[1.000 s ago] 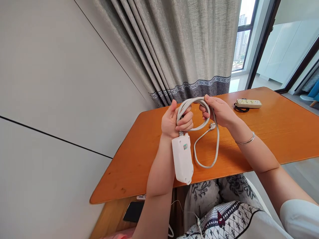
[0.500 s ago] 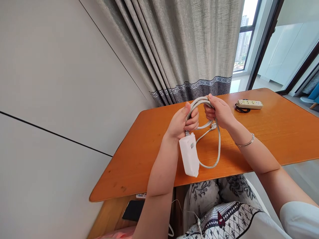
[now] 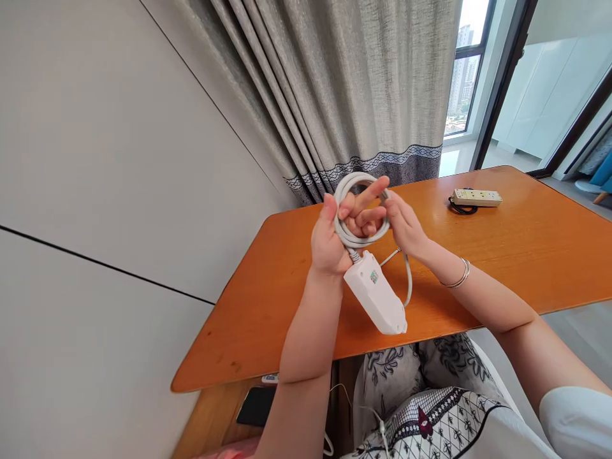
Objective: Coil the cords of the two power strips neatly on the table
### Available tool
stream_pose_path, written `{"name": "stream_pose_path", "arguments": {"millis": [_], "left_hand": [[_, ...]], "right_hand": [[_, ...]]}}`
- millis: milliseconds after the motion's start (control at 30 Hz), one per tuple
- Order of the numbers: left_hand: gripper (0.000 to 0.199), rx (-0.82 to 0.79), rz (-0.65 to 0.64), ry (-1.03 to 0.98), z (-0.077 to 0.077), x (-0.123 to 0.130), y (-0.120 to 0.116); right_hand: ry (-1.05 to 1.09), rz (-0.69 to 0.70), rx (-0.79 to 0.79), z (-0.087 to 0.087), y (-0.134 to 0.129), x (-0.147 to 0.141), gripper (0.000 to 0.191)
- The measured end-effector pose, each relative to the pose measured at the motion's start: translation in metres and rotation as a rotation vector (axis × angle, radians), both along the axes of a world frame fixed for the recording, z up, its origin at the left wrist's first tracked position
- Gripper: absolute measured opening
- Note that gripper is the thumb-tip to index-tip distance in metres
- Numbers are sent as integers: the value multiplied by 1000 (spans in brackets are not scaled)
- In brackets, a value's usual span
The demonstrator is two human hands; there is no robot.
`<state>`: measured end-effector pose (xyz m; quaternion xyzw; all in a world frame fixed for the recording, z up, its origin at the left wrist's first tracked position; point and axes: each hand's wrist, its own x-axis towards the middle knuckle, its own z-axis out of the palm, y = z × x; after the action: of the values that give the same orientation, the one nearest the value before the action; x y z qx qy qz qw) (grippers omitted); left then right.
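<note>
A white power strip [image 3: 375, 293] hangs tilted below my left hand, its underside and a small label facing me. Its white cord [image 3: 351, 242] is wound into a round coil. My left hand [image 3: 329, 239] supports that coil at the left, its thumb up outside and its fingers partly curled through the loop. At the coil's right side, my right hand [image 3: 406, 223] pinches the cord between thumb and fingers. A loose length of cord drops from the right hand and passes behind the power strip. The plug cannot be made out.
The orange-brown wooden table [image 3: 268, 306] spans the space below my hands. A second, cream power strip [image 3: 478, 197] with a black cord lies at its right back. A dark phone-like slab [image 3: 255, 405] rests on a lower surface. A grey curtain [image 3: 382, 83] hangs behind.
The cord has become a tighter round coil around my left fingers, which have opened through it. My right hand has moved left. The power strip has swung so its lower end points further right.
</note>
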<state>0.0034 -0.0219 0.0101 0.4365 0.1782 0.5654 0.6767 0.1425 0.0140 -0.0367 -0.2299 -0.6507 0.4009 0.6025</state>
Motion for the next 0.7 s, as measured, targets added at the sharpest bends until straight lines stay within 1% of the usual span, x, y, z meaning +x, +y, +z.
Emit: {"name": "stream_pose_path", "arguments": {"millis": [67, 133, 267, 367, 433, 467, 567, 600, 633, 700], "left_hand": [[47, 107, 59, 30, 0, -1, 2], [46, 219, 101, 65, 0, 0, 4], [46, 396, 131, 119, 0, 6, 1], [46, 468, 178, 158, 0, 10, -8], [46, 506, 232, 175, 1, 10, -12], [45, 530, 268, 168, 1, 9, -13], [45, 595, 424, 124, 4, 1, -8], [47, 607, 485, 126, 4, -4, -3], [49, 612, 543, 140, 5, -9, 3], [52, 605, 636, 189, 4, -21, 15]], "right_hand": [[-45, 29, -32, -4, 0, -3, 56], [-104, 67, -70, -3, 0, -4, 50], [-206, 195, -213, 6, -3, 2, 34], [-241, 300, -285, 13, -4, 8, 30], [-284, 360, -262, 16, -7, 12, 32], [-322, 385, -235, 17, -9, 15, 36], [-489, 426, -129, 20, -15, 19, 64], [-557, 428, -97, 22, -18, 20, 68], [-627, 419, -73, 23, -20, 21, 67], [-776, 379, -52, 27, -24, 21, 58]]}}
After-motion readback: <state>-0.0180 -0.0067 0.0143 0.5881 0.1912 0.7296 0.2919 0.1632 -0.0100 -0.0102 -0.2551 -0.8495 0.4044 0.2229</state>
